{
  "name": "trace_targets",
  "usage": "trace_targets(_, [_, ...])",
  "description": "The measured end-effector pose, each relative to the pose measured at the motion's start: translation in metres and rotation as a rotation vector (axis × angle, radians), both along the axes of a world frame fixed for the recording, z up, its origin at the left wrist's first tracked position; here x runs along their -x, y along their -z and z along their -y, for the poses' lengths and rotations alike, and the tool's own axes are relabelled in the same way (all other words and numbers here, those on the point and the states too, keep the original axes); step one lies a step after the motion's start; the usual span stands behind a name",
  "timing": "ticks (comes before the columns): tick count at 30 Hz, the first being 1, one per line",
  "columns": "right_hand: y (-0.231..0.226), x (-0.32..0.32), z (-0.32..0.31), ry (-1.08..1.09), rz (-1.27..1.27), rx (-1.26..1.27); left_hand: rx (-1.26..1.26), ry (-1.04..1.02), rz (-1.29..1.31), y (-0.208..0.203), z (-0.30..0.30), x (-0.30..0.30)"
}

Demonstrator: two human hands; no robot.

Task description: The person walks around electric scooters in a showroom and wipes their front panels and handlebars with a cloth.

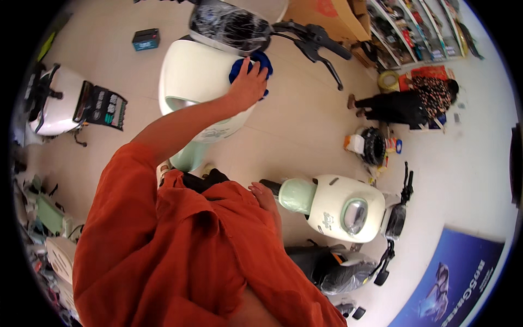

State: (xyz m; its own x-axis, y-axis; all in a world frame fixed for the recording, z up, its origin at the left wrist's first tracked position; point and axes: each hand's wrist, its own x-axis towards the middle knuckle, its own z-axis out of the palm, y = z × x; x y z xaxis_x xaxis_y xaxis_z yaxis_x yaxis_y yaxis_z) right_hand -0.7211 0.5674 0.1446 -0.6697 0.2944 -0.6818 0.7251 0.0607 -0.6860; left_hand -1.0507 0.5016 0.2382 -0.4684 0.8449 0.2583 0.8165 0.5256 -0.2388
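My left hand is closed on a dark blue cloth and presses it against the right side of a cream scooter's front panel. Part of the cloth is hidden under my fingers. Above it, the scooter's dash is wrapped in clear plastic, and a black handlebar grip with a brake lever reaches out to the right. Beside my waist hangs my right hand, its fingers loosely apart with nothing seen in them. The rear of a second cream and pale green scooter is close by it.
A small black and blue battery lies on the tiled floor. Another white scooter stands at the left, a dark one at the lower right. Far right, a person is near shelves and a cardboard box.
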Motion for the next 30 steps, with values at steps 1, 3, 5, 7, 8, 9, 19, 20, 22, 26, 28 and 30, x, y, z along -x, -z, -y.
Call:
trace_targets(1, [-0.005, 0.000, -0.002, 0.006, 0.018, -0.023, -0.054, 0.041, 0.049, -0.007, 0.010, -0.008])
trace_targets(3, [0.010, -0.001, -0.008, -0.018, -0.022, -0.051, -0.090, 0.055, 0.085, -0.013, 0.033, -0.019])
trace_targets(5, [0.027, 0.012, -0.016, -0.067, -0.052, -0.021, -0.272, 0.020, 0.230, -0.017, 0.060, -0.023])
trace_targets(7, [0.024, 0.029, -0.023, -0.145, -0.094, -0.013, -0.323, -0.084, 0.257, -0.017, 0.083, -0.018])
trace_targets(8, [0.016, 0.039, -0.024, -0.153, -0.102, -0.010, -0.381, -0.154, 0.295, -0.018, 0.092, -0.014])
trace_targets(9, [0.009, 0.048, -0.025, -0.124, -0.083, 0.009, -0.402, -0.240, 0.294, -0.019, 0.101, -0.008])
trace_targets(19, [0.020, 0.090, -0.017, -0.190, 0.019, 0.072, -0.745, -0.811, 0.342, 0.025, 0.124, 0.076])
trace_targets(20, [0.029, 0.095, -0.012, -0.214, -0.015, 0.079, -0.673, -0.770, 0.231, 0.023, 0.117, 0.065])
trace_targets(22, [0.036, 0.106, -0.003, -0.238, -0.049, 0.091, -0.585, -0.637, 0.165, 0.009, 0.106, 0.040])
trace_targets(26, [0.017, 0.140, 0.018, -0.370, -0.076, 0.054, -0.415, -0.310, 0.240, -0.023, 0.092, -0.004])
trace_targets(28, [0.009, 0.152, 0.023, -0.392, -0.079, 0.032, -0.402, -0.180, 0.253, -0.031, 0.087, -0.007])
trace_targets(30, [0.003, 0.157, 0.025, -0.354, -0.087, 0.054, -0.386, -0.104, 0.262, -0.028, 0.079, -0.001])
